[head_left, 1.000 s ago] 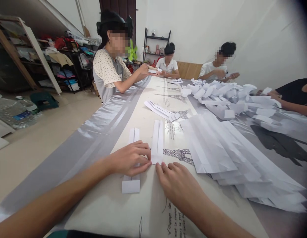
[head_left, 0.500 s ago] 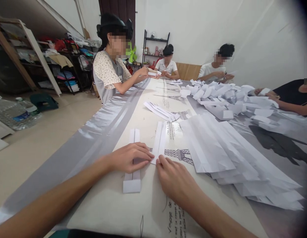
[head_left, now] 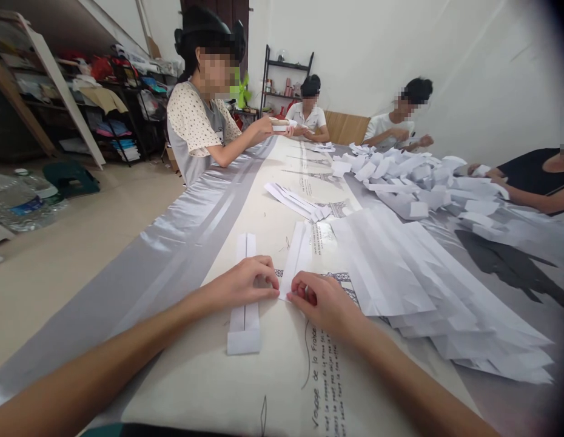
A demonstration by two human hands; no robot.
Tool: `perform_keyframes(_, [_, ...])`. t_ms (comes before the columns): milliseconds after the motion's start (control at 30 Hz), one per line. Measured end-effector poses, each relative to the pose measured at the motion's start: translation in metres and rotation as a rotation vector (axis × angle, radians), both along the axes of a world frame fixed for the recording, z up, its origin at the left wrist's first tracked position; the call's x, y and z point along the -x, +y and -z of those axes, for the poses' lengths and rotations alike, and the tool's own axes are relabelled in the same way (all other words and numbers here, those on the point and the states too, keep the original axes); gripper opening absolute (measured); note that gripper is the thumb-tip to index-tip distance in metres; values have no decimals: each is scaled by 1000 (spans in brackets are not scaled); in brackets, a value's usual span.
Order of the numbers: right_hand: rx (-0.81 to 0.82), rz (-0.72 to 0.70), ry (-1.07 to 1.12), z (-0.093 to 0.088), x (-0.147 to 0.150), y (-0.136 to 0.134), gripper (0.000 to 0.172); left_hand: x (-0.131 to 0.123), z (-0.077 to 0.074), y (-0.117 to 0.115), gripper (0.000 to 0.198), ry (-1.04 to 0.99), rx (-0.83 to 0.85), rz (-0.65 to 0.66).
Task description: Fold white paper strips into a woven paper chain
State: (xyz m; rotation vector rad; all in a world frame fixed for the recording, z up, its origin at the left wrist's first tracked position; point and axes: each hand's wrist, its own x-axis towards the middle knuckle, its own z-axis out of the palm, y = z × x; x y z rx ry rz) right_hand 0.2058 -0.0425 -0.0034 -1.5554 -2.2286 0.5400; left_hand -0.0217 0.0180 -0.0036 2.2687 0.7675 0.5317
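Two bare hands meet over a cloth-covered worktop (head_left: pixel 186 382), both at the near end of a slim white paper strip (head_left: pixel 296 255) that lies between them and points toward twelve o'clock. The left hand (head_left: pixel 248 280) pinches its near-left corner with thumb and forefinger; the right hand (head_left: pixel 325 300) pinches the near-right corner, other fingers curled. Whether that end has a crease is too covered to tell, so this strip looks partly done.

A flapped strip (head_left: pixel 239 318) lies at nine o'clock, running beneath the left hand; its near end shows a broad turned-over flap, so its shaping seems further along. It has a lengthwise seam, as the held strip seems to.

At three o'clock, a fanned stack of sheets (head_left: pixel 382 267), wider and overlapping, probably waits as the work left to do. Farther off, near twelve o'clock, a small bundle of strips (head_left: pixel 295 202) lies slantwise, perhaps already finished. Beyond, toward one and two o'clock, spreads a large loose heap of folded papers (head_left: pixel 409 176); its stage is hard to judge.

Past these, co-workers sit around the worktop, one at eleven o'clock in a spotted-sleeve shirt (head_left: pixel 195 130).
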Motion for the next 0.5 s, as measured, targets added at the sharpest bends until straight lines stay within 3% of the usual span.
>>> perform_keyframes(133, [2, 5, -41, -2, 2, -1, 11, -6, 1, -5, 12, 25, 28, -81])
perform_keyframes(300, [-32, 16, -87, -1, 5, -5, 6, -11, 1, -13, 12, 115, -104, -115])
perform_keyframes(433, [-116, -47, -124, 1, 3, -7, 19, -7, -2, -12, 14, 144, -213, -123])
perform_keyframes(500, [-202, -104, -105, 2, 1, -5, 25, -1, -5, -8, 17, 141, -287, -189])
